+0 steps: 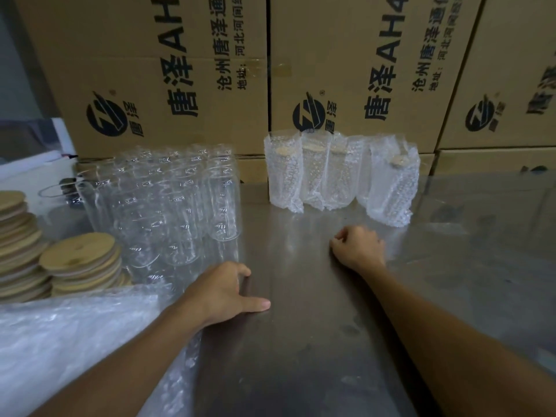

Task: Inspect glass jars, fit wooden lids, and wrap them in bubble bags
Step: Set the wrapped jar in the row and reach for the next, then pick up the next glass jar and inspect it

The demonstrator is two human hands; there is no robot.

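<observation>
At centre frame on the tabletop point(301, 341), left hand point(222, 293) rests spread and empty, right hand point(358, 246) curled holding nothing; careless reach risks toppling packed glass jars point(162, 203).

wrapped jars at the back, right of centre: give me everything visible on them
The wrapped jars are four upright shapes in clear bubble bags, standing in a row on the steel table against the cardboard boxes. A pale wooden lid shows through the top of each. The three on the left touch side by side; the rightmost stands slightly forward. Bag tops stick up loose and open. Neither hand touches them.
</observation>
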